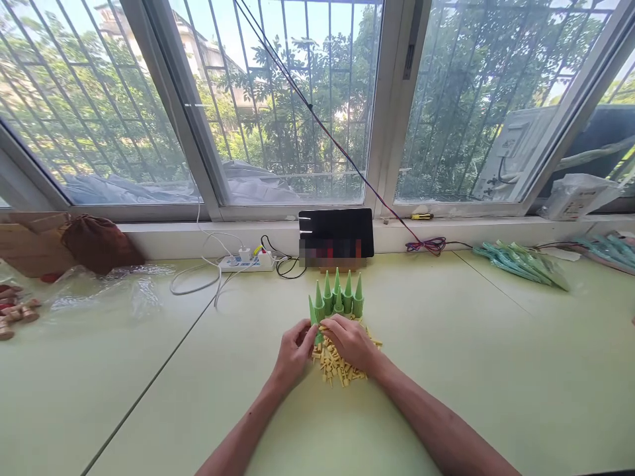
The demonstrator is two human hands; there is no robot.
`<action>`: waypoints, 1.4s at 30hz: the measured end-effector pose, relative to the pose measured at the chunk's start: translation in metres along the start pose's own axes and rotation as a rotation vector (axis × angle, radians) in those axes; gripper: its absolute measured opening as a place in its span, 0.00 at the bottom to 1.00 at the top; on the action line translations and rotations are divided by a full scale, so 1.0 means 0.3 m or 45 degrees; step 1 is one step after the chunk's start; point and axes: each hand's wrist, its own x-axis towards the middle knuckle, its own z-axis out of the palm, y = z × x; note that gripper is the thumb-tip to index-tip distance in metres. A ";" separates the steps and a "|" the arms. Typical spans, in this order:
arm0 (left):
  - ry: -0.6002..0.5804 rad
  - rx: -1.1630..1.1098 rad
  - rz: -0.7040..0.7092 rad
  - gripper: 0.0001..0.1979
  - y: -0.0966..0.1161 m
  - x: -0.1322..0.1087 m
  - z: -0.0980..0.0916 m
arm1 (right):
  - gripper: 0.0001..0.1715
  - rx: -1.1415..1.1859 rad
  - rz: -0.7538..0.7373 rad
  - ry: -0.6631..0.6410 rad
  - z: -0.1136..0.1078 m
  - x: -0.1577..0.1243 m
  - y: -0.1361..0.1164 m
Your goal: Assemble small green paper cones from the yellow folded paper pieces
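Note:
Several green cone-topped pieces [328, 299] stand upright in a cluster in front of me. My left hand [292, 350] is closed around the side of the nearest green cone-topped piece [312, 311], whose pointed tip rises above the fingers. My right hand [350, 340] meets it there, its fingers pinched on what looks like a small yellow peg [323, 327]. Beneath and between the hands lies a loose heap of small yellow pegs [337, 365]. The fingers hide the lower part of the held green piece.
A dark tablet [336, 231] leans at the window behind the green cluster. Left of it lies a power strip [248, 263] with cables. Clear plastic bags [99, 291] and wooden pieces [14, 311] are at far left; bagged green items [518, 261] lie at right.

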 end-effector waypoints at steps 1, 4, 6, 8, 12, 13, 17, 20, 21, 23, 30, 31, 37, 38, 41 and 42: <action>0.005 -0.045 -0.039 0.21 0.004 0.002 -0.002 | 0.12 0.018 0.004 0.024 0.003 0.000 0.000; 0.005 -0.172 -0.127 0.22 0.005 0.010 -0.012 | 0.10 0.058 -0.001 0.062 0.012 -0.004 0.002; -0.006 -0.228 -0.149 0.22 -0.001 0.013 -0.019 | 0.10 0.074 -0.011 0.061 0.016 -0.006 0.005; -0.015 -0.261 -0.162 0.22 -0.007 0.014 -0.022 | 0.09 0.078 -0.021 0.067 0.018 -0.008 0.007; -0.019 -0.288 -0.188 0.22 -0.007 0.009 -0.017 | 0.09 0.041 -0.055 0.083 0.019 -0.011 0.008; -0.023 -0.290 -0.192 0.23 -0.005 0.007 -0.015 | 0.10 0.027 -0.059 0.077 0.019 -0.012 0.008; -0.061 -0.300 -0.192 0.22 0.001 0.004 -0.013 | 0.10 0.011 -0.055 0.055 0.022 -0.019 0.008; -0.083 -0.296 -0.182 0.22 0.004 0.002 -0.012 | 0.10 0.048 -0.054 0.067 0.024 -0.023 0.009; -0.087 -0.289 -0.178 0.22 0.005 0.001 -0.010 | 0.10 0.060 -0.049 0.072 0.024 -0.024 0.009; -0.092 -0.268 -0.173 0.22 0.009 -0.003 -0.004 | 0.11 0.085 -0.031 0.081 0.021 -0.025 0.004; -0.092 -0.210 -0.103 0.21 0.006 -0.016 0.018 | 0.19 0.180 0.091 0.144 0.020 -0.017 -0.023; -0.102 -0.197 -0.084 0.20 0.002 -0.017 0.017 | 0.20 0.185 0.114 0.155 0.024 -0.017 -0.023; -0.128 -0.077 -0.018 0.18 -0.014 -0.014 0.014 | 0.22 0.225 0.216 0.137 0.038 -0.017 -0.011; -0.120 -0.069 -0.020 0.18 -0.012 -0.012 0.015 | 0.22 0.237 0.224 0.135 0.037 -0.016 -0.009; -0.086 -0.109 -0.068 0.19 0.002 -0.006 0.018 | 0.20 0.276 0.233 0.131 0.028 -0.012 -0.007; -0.077 -0.146 -0.094 0.19 0.007 -0.004 0.017 | 0.19 0.286 0.231 0.123 0.024 -0.011 -0.008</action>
